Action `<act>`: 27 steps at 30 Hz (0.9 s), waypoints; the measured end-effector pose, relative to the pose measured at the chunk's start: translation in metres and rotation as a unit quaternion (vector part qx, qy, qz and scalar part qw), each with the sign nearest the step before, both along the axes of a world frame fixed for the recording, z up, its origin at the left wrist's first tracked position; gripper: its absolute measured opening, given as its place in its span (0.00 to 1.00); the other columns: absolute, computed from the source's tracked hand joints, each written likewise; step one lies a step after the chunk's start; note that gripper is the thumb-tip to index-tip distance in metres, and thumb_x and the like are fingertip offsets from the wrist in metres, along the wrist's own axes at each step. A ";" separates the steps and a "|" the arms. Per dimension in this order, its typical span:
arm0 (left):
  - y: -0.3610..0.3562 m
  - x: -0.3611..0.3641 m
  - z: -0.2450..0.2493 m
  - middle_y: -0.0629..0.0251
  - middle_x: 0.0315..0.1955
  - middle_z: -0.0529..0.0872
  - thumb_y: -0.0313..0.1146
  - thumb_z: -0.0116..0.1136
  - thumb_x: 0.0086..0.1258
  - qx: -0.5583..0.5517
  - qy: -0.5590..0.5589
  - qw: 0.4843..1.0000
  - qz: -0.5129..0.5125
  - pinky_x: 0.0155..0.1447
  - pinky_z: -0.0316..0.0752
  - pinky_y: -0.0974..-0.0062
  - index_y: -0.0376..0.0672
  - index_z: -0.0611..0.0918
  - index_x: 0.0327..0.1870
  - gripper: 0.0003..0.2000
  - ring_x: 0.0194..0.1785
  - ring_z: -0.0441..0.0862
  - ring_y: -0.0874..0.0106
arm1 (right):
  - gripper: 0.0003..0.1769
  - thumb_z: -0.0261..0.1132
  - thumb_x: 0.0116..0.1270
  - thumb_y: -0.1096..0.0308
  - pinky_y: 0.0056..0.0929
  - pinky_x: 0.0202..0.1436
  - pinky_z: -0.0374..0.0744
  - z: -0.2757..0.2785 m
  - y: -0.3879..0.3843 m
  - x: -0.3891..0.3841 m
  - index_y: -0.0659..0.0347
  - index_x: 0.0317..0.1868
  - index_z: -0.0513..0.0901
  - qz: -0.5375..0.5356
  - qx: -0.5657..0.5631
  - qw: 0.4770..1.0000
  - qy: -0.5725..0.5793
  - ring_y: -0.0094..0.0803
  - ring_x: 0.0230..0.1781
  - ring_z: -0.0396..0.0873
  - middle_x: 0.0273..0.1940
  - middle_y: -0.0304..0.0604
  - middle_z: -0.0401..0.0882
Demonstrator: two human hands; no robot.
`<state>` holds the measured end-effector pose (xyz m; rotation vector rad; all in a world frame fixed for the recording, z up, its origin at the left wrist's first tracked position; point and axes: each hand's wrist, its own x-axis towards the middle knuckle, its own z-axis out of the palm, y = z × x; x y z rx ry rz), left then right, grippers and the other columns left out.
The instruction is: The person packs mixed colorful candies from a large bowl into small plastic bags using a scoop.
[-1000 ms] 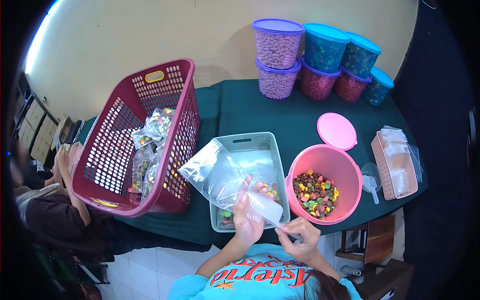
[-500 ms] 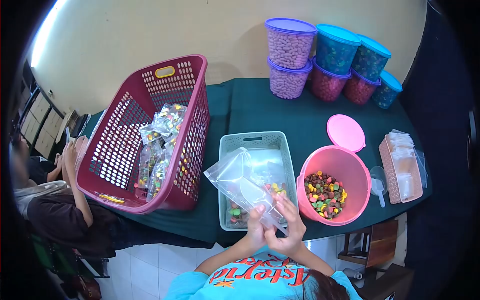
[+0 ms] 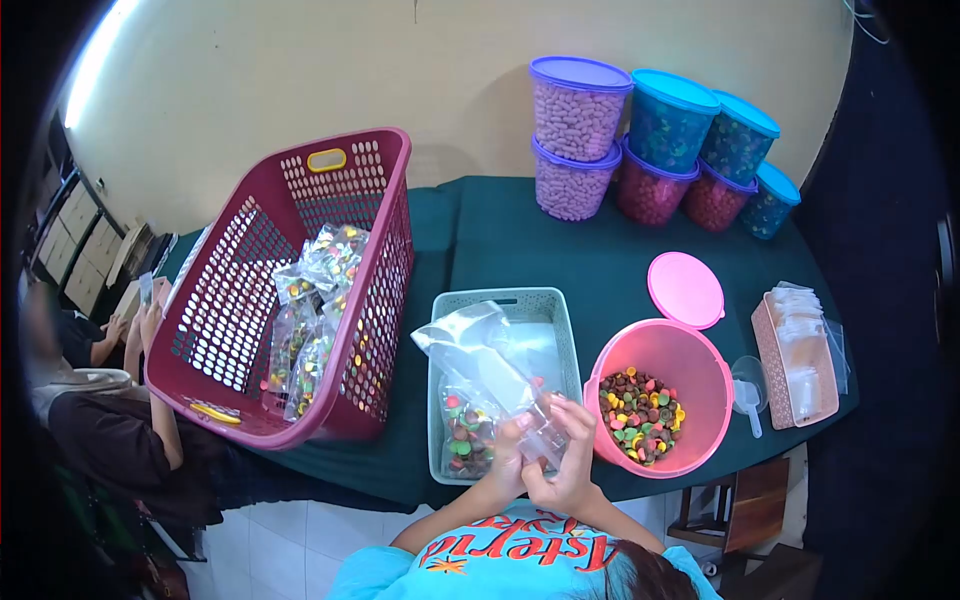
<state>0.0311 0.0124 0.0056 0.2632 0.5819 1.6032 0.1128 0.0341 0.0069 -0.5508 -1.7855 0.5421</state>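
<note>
A clear plastic bag [image 3: 475, 345] is pinched between my left hand [image 3: 508, 462] and my right hand [image 3: 568, 462]. Both hands are closed on its lower edge, with the fingertips close together. No contents show in the bag, and its far end flares up and to the left. Beneath it stands a pale green tray [image 3: 434, 390], where bags of colourful candies [image 3: 468, 440] lie at the near left. Right of my hands, a pink tub [image 3: 712, 395] contains loose brown, yellow, green and pink candies [image 3: 640, 415].
A maroon laundry basket [image 3: 385, 290] with filled candy bags stands left. Lidded tubs [image 3: 578, 110] are stacked at the back. At right are a pink lid [image 3: 686, 290], a scoop [image 3: 748, 395] and a basket of plastic bags [image 3: 800, 345]. Another person [image 3: 115, 430] sits at far left.
The view has tilted, so the table's things sit lower in the picture. The plastic bag has bent and crumpled more between my fingers, exposing more candy bags in the tray.
</note>
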 end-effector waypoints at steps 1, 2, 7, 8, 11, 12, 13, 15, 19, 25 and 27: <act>0.004 -0.007 -0.004 0.64 0.42 0.71 0.45 0.54 0.54 0.037 -0.008 0.999 0.021 0.51 0.68 0.71 0.44 0.63 0.56 0.29 0.46 0.70 0.72 | 0.30 0.59 0.38 0.75 0.40 0.53 0.65 0.001 -0.001 0.000 0.66 0.47 0.65 -0.015 -0.019 1.000 -0.009 0.47 0.49 0.63 0.48 0.54 0.63; 0.008 -0.012 -0.005 0.64 0.41 0.71 0.44 0.55 0.54 0.073 -0.016 0.996 0.041 0.51 0.68 0.71 0.44 0.63 0.55 0.28 0.46 0.70 0.73 | 0.29 0.61 0.40 0.74 0.40 0.52 0.65 -0.001 -0.003 0.000 0.66 0.47 0.64 -0.030 -0.038 0.999 -0.017 0.47 0.49 0.63 0.48 0.55 0.62; 0.023 -0.026 0.007 0.66 0.37 0.70 0.44 0.55 0.54 0.071 -0.013 0.992 0.107 0.50 0.69 0.71 0.44 0.62 0.55 0.28 0.43 0.70 0.73 | 0.09 0.65 0.47 0.77 0.27 0.34 0.72 -0.004 0.003 0.003 0.65 0.31 0.75 -0.002 -0.087 0.996 -0.016 0.37 0.30 0.73 0.30 0.45 0.73; 0.022 -0.020 0.004 0.66 0.37 0.70 0.44 0.55 0.54 0.069 -0.013 0.992 0.105 0.50 0.69 0.71 0.44 0.62 0.55 0.28 0.43 0.70 0.73 | 0.09 0.65 0.47 0.77 0.27 0.34 0.72 -0.005 0.003 0.003 0.65 0.31 0.75 -0.004 -0.089 0.996 -0.016 0.37 0.30 0.73 0.30 0.45 0.73; 0.012 -0.004 -0.009 0.65 0.38 0.71 0.44 0.54 0.56 0.044 -0.015 0.996 0.071 0.50 0.69 0.68 0.43 0.61 0.55 0.28 0.44 0.71 0.72 | 0.09 0.65 0.47 0.77 0.28 0.33 0.73 -0.008 -0.004 0.003 0.66 0.32 0.76 -0.016 -0.078 0.997 -0.016 0.38 0.30 0.74 0.32 0.46 0.74; 0.010 -0.005 -0.010 0.65 0.38 0.71 0.44 0.54 0.56 0.037 -0.018 0.996 0.074 0.50 0.69 0.68 0.43 0.61 0.55 0.28 0.44 0.71 0.72 | 0.09 0.65 0.48 0.77 0.27 0.32 0.73 -0.007 -0.004 0.005 0.66 0.32 0.77 -0.011 -0.097 0.995 -0.026 0.36 0.29 0.74 0.31 0.45 0.75; 0.009 -0.009 -0.011 0.65 0.38 0.71 0.44 0.53 0.57 0.035 -0.010 0.997 0.068 0.50 0.69 0.68 0.43 0.62 0.55 0.27 0.44 0.71 0.72 | 0.08 0.65 0.48 0.78 0.26 0.31 0.73 -0.008 -0.006 0.007 0.67 0.32 0.78 -0.006 -0.117 0.992 -0.038 0.35 0.28 0.75 0.30 0.45 0.75; 0.008 -0.015 -0.014 0.64 0.40 0.72 0.42 0.52 0.59 0.039 -0.007 0.996 0.080 0.51 0.69 0.67 0.42 0.63 0.54 0.25 0.45 0.71 0.71 | 0.09 0.65 0.48 0.78 0.26 0.30 0.73 -0.009 -0.012 0.011 0.66 0.32 0.79 0.008 -0.147 0.988 -0.039 0.34 0.27 0.75 0.29 0.45 0.75; 0.007 -0.041 -0.016 0.64 0.40 0.72 0.42 0.52 0.59 0.066 -0.036 0.987 0.143 0.52 0.68 0.67 0.41 0.64 0.54 0.24 0.46 0.71 0.71 | 0.08 0.64 0.48 0.79 0.25 0.29 0.73 -0.012 -0.024 0.023 0.67 0.32 0.79 0.052 -0.188 0.980 -0.038 0.31 0.25 0.76 0.29 0.45 0.76; -0.009 -0.021 -0.018 0.60 0.52 0.67 0.45 0.51 0.60 0.131 0.150 0.979 0.047 0.61 0.58 0.63 0.41 0.58 0.60 0.30 0.56 0.65 0.64 | 0.10 0.58 0.56 0.75 0.29 0.27 0.73 0.007 -0.028 0.032 0.67 0.39 0.69 0.099 -0.316 0.932 -0.146 0.38 0.25 0.77 0.26 0.51 0.74; -0.008 -0.020 -0.018 0.59 0.54 0.65 0.47 0.50 0.59 0.121 0.182 0.953 0.208 0.64 0.53 0.62 0.42 0.56 0.60 0.31 0.59 0.62 0.63 | 0.09 0.58 0.56 0.75 0.29 0.27 0.73 0.012 -0.026 0.042 0.67 0.38 0.70 0.085 -0.318 0.929 -0.166 0.40 0.25 0.77 0.26 0.51 0.74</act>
